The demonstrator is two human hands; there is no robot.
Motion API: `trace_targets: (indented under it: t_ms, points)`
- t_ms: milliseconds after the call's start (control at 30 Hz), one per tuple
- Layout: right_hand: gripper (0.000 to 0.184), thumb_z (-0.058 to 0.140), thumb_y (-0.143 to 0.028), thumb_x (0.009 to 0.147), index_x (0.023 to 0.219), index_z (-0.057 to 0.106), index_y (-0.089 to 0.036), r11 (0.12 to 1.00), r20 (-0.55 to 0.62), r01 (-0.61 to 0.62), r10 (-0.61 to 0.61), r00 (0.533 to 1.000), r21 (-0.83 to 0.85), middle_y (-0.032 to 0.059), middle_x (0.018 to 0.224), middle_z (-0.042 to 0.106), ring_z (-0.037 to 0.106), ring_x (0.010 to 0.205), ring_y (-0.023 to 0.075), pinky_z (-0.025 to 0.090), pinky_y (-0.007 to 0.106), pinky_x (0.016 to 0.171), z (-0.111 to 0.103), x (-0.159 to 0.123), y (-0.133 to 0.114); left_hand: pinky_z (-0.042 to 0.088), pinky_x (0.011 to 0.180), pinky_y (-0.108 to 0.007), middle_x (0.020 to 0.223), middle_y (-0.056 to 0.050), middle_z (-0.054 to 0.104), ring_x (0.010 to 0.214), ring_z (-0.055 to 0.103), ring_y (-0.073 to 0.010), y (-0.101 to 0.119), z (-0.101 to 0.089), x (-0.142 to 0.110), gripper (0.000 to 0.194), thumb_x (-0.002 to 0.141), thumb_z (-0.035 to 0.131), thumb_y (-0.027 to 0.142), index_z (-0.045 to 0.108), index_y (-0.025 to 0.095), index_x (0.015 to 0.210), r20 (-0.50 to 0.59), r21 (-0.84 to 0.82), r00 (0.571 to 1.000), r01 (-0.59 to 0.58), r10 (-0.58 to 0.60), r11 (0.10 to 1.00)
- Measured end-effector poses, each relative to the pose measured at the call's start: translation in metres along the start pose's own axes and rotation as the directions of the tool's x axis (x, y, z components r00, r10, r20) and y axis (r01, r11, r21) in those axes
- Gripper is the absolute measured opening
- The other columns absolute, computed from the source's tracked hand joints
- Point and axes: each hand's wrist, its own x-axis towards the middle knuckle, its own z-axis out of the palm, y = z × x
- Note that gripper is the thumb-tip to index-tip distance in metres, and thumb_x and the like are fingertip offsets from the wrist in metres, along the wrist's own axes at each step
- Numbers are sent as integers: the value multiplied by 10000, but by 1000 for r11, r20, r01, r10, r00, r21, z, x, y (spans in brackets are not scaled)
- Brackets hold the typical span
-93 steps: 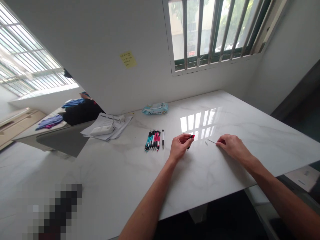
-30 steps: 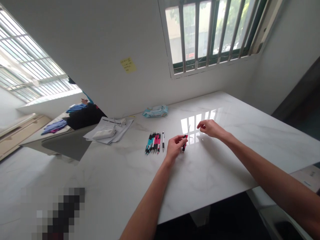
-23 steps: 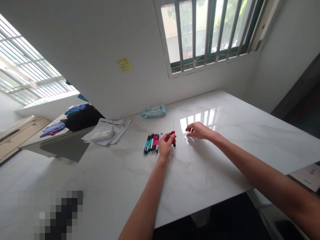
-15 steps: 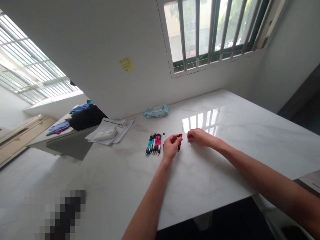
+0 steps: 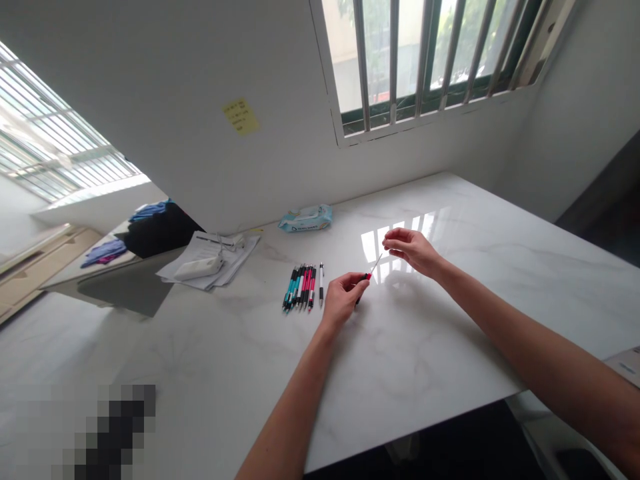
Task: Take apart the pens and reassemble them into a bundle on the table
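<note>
My left hand (image 5: 345, 298) is closed on a red and black pen barrel (image 5: 367, 276), its lower end showing below the fingers. A thin pale refill (image 5: 377, 265) sticks up from the barrel, slanting to the right. My right hand (image 5: 413, 251) is raised just beyond the refill's tip, thumb and fingertips pinched together; whatever they hold is too small to make out. Left of my left hand lies a white and black pen (image 5: 321, 285) by itself. Beside it, several teal, white and red pens (image 5: 300, 288) form a close row.
A blue pack of wipes (image 5: 305, 219) lies by the wall. Papers (image 5: 235, 260) with a white device (image 5: 199, 267) on top are at the left. A yellow note (image 5: 241, 117) sticks to the wall. The marbled white table's (image 5: 400, 400) front edge is near me.
My right hand has lifted away from the tabletop, up and to the right. My left hand has tilted the pen barrel rightward, uncovering the lone white pen. The view has shifted slightly.
</note>
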Motion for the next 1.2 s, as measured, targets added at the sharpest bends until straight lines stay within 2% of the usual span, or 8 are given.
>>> trace_targets:
  t_ms: [133, 333, 600, 733, 867, 967, 1100, 1200]
  points:
    - [374, 921, -396, 691, 982, 734, -255, 999, 21, -27, 28, 999, -24, 34, 1031, 741, 655, 963, 183, 488, 317, 839, 0, -1, 1, 344, 525, -234, 650, 3, 635, 568, 489, -106, 6, 1, -2, 333, 745, 844, 415, 805, 156, 951, -22, -32, 999, 28, -28, 999]
    - [408, 896, -426, 721, 1065, 743, -270, 995, 31, -58, 61, 998, -86, 52, 1076, 767, 665, 1019, 205, 482, 331, 847, 1, -3, 1, 386, 567, -236, 715, -19, 686, 617, 532, -115, 9, 3, -2, 322, 715, 864, 393, 809, 156, 927, -43, -71, 998, 35, -38, 997]
    - [402, 889, -428, 737, 1074, 738, -272, 991, 72, -66, 75, 995, -118, 48, 1083, 761, 670, 1012, 204, 484, 314, 820, 1, -4, 2, 396, 573, -238, 740, -27, 705, 628, 543, -120, 7, 3, -1, 309, 715, 865, 387, 812, 162, 920, -42, -78, 999, 27, -30, 997]
    - [408, 872, -415, 753, 1103, 731, -259, 984, 154, -55, 82, 985, -171, 52, 1057, 762, 678, 953, 199, 475, 306, 772, 5, -7, 4, 407, 578, -237, 732, -24, 703, 622, 545, -117, 9, 3, -2, 313, 714, 865, 388, 811, 159, 920, -41, -79, 999, 30, -33, 996]
    - [356, 865, -395, 753, 1037, 727, -229, 985, 296, -19, 69, 953, -170, 41, 939, 756, 683, 884, 197, 477, 308, 754, 16, -13, 8, 401, 555, -234, 716, -21, 697, 611, 542, -116, 13, 3, -5, 340, 717, 868, 405, 811, 151, 936, -30, -73, 999, 29, -31, 997]
    - [303, 861, -386, 753, 969, 728, -221, 985, 376, -7, 73, 924, -174, 36, 948, 748, 694, 890, 203, 499, 327, 805, 27, -19, 10, 416, 575, -237, 752, -35, 721, 638, 572, -125, 15, 3, -6, 373, 720, 875, 430, 812, 145, 952, -10, -70, 1000, 14, -15, 997]
    - [253, 857, -387, 744, 903, 749, -222, 958, 354, -13, 119, 928, -288, 35, 879, 753, 700, 858, 216, 508, 337, 792, 37, -26, 10, 425, 597, -241, 787, -52, 738, 662, 599, -132, 14, 3, -6, 417, 724, 877, 482, 807, 133, 941, 15, -44, 1000, -24, 25, 999]
    - [258, 863, -413, 738, 861, 754, -215, 962, 317, 11, 80, 945, -275, 39, 836, 751, 694, 857, 221, 504, 350, 822, 41, -27, 7, 416, 579, -236, 768, -42, 726, 642, 590, -126, 11, 5, -6, 461, 726, 879, 485, 784, 139, 1016, 15, -48, 999, -36, 37, 998]
